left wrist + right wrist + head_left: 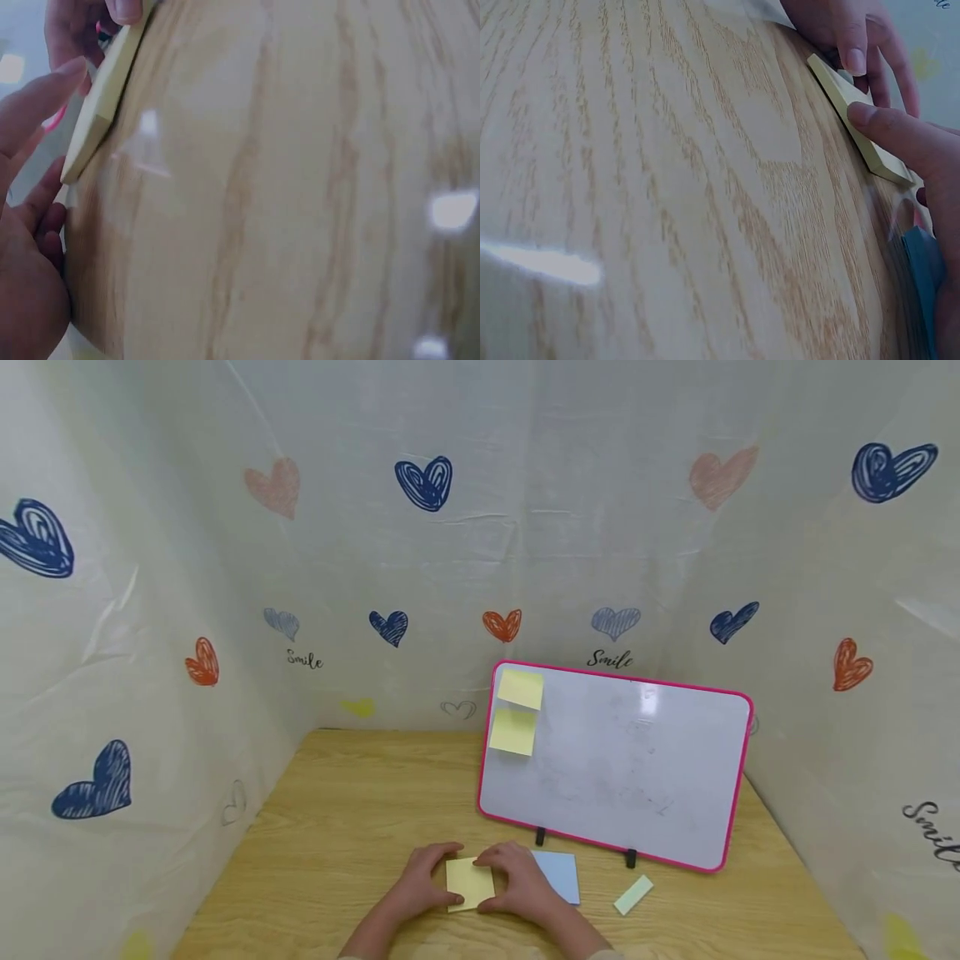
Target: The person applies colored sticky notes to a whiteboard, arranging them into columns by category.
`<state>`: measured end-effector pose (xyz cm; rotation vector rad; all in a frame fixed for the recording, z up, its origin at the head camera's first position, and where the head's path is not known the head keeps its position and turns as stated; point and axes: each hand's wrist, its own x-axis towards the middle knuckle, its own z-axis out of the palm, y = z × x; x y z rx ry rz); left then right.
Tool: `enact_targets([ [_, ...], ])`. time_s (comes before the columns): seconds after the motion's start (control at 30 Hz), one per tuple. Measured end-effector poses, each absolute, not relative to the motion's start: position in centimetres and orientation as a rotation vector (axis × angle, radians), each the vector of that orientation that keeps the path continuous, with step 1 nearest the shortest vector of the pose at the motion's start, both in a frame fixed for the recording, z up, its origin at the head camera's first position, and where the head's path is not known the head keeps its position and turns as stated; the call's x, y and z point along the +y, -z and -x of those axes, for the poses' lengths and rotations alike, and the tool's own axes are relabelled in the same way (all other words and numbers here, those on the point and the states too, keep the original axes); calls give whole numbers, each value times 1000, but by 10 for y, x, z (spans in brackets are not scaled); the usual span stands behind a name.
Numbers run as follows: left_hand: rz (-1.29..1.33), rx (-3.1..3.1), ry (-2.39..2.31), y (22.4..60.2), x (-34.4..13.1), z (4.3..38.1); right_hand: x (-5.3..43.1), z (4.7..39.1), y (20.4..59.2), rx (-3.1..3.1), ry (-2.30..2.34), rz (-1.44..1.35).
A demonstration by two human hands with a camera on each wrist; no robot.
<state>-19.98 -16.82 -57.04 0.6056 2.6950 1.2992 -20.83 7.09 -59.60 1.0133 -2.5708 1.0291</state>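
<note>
A square yellow sticky note pad (pixel 470 883) lies on the wooden table between both hands. My left hand (pixel 420 885) grips its left side, thumb at the near corner and forefinger by the far one. From the opposite side my right hand (pixel 521 881) holds the pad, with its thumb near the close edge and its fingers over the far right corner. The right wrist view shows the right thumb (pixel 862 114) against the edge of the pad (pixel 855 124). In the left wrist view, the pad's thick side (pixel 105 105) appears between the hands.
Right of the hands lies a blue sticky pad (pixel 561 875), partly behind the right hand. Farther right is a narrow pale green pad (pixel 633 895). Behind stands a pink-edged whiteboard (pixel 630 760) on black feet, bearing an upper yellow note (pixel 521 689) and a lower one (pixel 513 732).
</note>
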Motion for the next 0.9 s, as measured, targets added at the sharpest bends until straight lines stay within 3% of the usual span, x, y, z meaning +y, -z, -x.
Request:
enact_targets([
  [0.9, -671, 2687, -1225, 571, -170, 197, 70, 207, 586, -2595, -1271, -939],
])
